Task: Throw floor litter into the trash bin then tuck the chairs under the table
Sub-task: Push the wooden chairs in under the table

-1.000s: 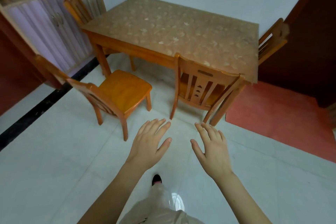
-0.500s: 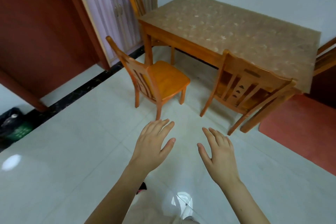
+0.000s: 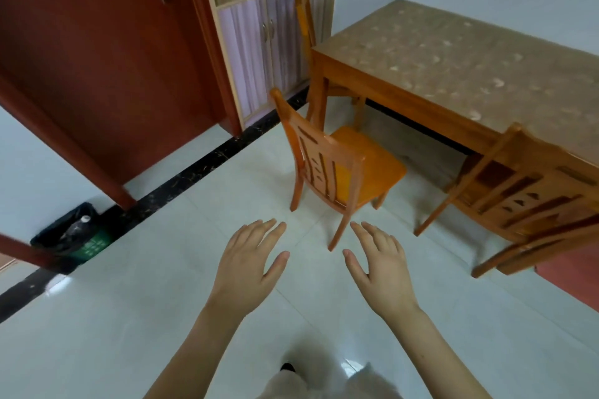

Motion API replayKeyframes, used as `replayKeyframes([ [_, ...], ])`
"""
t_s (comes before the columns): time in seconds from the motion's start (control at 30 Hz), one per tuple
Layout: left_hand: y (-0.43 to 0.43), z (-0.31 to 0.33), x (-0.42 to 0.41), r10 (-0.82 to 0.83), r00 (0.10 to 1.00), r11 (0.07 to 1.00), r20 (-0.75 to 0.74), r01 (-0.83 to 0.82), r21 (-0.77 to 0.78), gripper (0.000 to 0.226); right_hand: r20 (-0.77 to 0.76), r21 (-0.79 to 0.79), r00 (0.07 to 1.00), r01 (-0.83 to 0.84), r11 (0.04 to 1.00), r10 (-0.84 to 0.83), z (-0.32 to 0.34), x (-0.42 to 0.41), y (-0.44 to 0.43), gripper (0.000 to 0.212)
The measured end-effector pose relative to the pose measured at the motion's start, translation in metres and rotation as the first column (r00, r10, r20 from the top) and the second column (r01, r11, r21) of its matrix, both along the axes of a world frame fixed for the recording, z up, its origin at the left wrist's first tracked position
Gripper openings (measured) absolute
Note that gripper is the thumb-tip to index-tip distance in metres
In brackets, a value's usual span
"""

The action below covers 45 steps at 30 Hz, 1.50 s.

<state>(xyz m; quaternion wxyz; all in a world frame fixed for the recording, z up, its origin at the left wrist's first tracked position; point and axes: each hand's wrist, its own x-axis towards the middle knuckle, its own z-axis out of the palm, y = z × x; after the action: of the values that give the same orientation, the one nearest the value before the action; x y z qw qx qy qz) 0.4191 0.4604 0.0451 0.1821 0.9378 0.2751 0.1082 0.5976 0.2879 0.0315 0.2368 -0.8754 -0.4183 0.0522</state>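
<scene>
With the white tiled floor point(image 3: 129, 317) litter-free, both empty hands, left point(image 3: 248, 264) and right point(image 3: 379, 264), spread flat toward the pulled-out orange wooden chair point(image 3: 337, 168), seemingly untucked.

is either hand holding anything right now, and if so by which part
Nothing is held. The left hand and the right hand both hover open, fingers spread, short of the nearest chair and not touching it.

I list: orange wooden chair point(image 3: 340, 168), upright, standing clear of the table point(image 3: 453, 74); second chair point(image 3: 525, 201), seat partly under it; green trash bin point(image 3: 76, 236), black-lined, far left.
</scene>
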Motion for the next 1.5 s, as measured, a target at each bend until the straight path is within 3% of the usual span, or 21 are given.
replayKeyframes([
  [0.63, 0.223, 0.001, 0.175, -0.144, 0.987, 0.99, 0.069, 0.143, 0.021, 0.052, -0.004, 0.021, 0.997, 0.075, 0.997, -0.075, -0.009, 0.158, 0.217, 0.053],
  [0.87, 0.292, -0.004, 0.254, -0.295, 0.952, 0.955, 0.08, 0.295, 0.016, 0.058, -0.023, 0.038, 0.99, 0.143, 0.989, -0.142, -0.016, 0.205, 0.27, 0.065],
  [1.0, 0.325, -0.025, 0.292, -0.425, 0.904, 0.905, 0.036, 0.425, -0.003, 0.062, -0.074, 0.019, 0.971, 0.228, 0.974, -0.226, -0.041, 0.21, 0.291, 0.069],
  [1.13, 0.362, -0.048, 0.324, -0.594, 0.803, 0.804, -0.053, 0.594, -0.028, 0.066, -0.109, -0.047, 0.945, 0.306, 0.951, -0.309, -0.063, 0.208, 0.312, 0.076],
  [1.33, 0.41, -0.078, 0.349, -0.767, 0.638, 0.642, -0.068, 0.761, -0.097, 0.06, -0.072, -0.201, 0.859, 0.486, 0.851, -0.508, -0.073, 0.188, 0.341, 0.082],
  [1.5, 0.427, -0.09, 0.361, -0.817, 0.576, 0.575, -0.036, 0.807, -0.136, 0.059, 0.055, -0.134, 0.794, 0.607, 0.784, -0.605, -0.084, 0.177, 0.356, 0.071],
])
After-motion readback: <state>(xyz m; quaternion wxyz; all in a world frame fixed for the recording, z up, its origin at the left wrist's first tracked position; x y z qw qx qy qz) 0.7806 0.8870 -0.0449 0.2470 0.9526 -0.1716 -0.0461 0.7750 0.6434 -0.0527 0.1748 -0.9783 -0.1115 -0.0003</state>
